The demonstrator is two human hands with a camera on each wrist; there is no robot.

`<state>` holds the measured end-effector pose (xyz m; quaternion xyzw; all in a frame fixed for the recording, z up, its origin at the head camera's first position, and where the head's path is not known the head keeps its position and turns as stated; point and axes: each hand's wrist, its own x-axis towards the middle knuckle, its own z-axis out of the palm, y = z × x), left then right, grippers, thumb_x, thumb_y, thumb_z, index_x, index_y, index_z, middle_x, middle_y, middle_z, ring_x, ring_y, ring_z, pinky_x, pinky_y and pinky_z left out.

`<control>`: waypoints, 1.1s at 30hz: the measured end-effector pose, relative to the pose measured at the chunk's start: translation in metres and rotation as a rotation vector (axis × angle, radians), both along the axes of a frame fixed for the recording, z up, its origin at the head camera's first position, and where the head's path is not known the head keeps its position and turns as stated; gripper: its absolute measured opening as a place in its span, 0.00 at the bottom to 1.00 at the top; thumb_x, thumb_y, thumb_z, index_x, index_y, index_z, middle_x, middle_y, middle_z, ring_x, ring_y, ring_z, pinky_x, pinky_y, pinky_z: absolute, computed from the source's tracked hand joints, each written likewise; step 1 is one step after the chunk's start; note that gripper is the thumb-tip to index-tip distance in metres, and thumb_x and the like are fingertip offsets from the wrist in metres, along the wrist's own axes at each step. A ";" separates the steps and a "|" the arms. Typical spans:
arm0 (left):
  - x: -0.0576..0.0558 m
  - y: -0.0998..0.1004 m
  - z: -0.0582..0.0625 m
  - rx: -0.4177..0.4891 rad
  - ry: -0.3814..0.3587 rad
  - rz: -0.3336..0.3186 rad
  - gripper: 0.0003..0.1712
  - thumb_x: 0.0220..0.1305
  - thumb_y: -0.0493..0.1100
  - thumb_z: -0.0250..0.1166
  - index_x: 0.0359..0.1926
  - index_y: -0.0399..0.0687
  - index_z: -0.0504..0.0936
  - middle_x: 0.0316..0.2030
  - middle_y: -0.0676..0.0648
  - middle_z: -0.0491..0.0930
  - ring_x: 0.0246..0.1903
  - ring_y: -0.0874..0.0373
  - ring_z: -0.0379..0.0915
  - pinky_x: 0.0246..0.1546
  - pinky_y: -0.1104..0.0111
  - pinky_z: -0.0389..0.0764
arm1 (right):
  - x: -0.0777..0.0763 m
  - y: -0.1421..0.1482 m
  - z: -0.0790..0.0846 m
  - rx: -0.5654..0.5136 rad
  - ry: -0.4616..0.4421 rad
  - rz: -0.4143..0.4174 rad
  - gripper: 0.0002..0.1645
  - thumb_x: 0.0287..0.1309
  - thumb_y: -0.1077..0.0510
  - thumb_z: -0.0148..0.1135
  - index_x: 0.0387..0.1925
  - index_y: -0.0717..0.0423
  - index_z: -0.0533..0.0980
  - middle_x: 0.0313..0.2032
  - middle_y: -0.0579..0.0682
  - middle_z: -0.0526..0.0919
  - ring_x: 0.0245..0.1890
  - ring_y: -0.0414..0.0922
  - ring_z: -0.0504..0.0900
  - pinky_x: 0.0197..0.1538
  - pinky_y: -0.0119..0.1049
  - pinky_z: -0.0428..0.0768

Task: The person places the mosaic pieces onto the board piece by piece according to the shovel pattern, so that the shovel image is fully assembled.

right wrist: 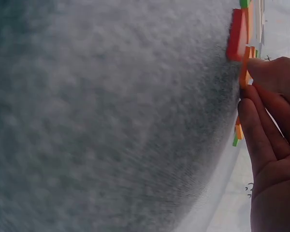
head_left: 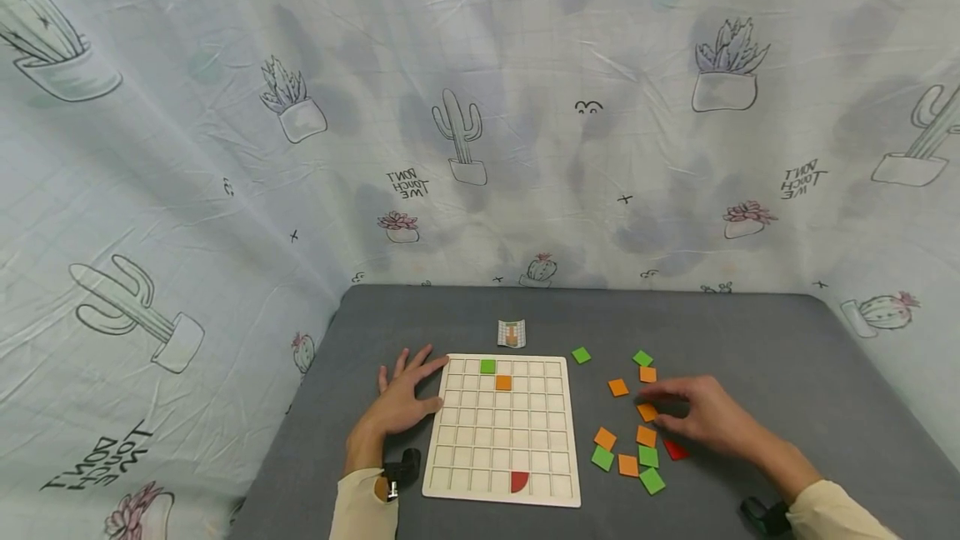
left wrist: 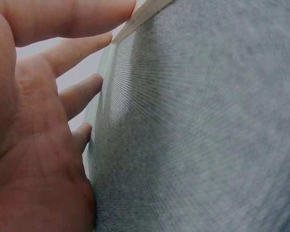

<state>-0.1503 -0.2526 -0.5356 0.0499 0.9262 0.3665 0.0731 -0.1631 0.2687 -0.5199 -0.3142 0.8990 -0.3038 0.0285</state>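
Observation:
A pale wooden grid board (head_left: 480,433) lies flat on the table. In its cells sit a green square tile (head_left: 488,367), an orange square tile (head_left: 504,383) and a red quarter-round tile (head_left: 520,482). My left hand (head_left: 405,398) rests at the board's left edge with its fingers spread, thumb and index finger touching the rim (left wrist: 144,13). To the right of the board, my right hand (head_left: 708,417) pinches another orange square tile (head_left: 647,412) between thumb and fingertips. The right wrist view shows the thumb against this orange tile (right wrist: 244,72).
Several loose orange tiles (head_left: 627,465) and green tiles (head_left: 652,481) are scattered right of the board. A red piece (head_left: 676,449) lies below the right hand. A small pattern card (head_left: 512,333) is behind the board on the grey table (head_left: 300,473). Printed cloth (head_left: 480,65) hangs around.

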 end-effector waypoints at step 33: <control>0.000 -0.003 0.000 0.025 0.012 -0.033 0.42 0.65 0.37 0.72 0.80 0.54 0.75 0.86 0.37 0.56 0.87 0.27 0.31 0.77 0.26 0.22 | 0.034 -0.022 0.023 -0.163 0.181 -0.153 0.24 0.49 0.66 0.86 0.50 0.52 0.91 0.46 0.45 0.95 0.43 0.35 0.93 0.44 0.37 0.92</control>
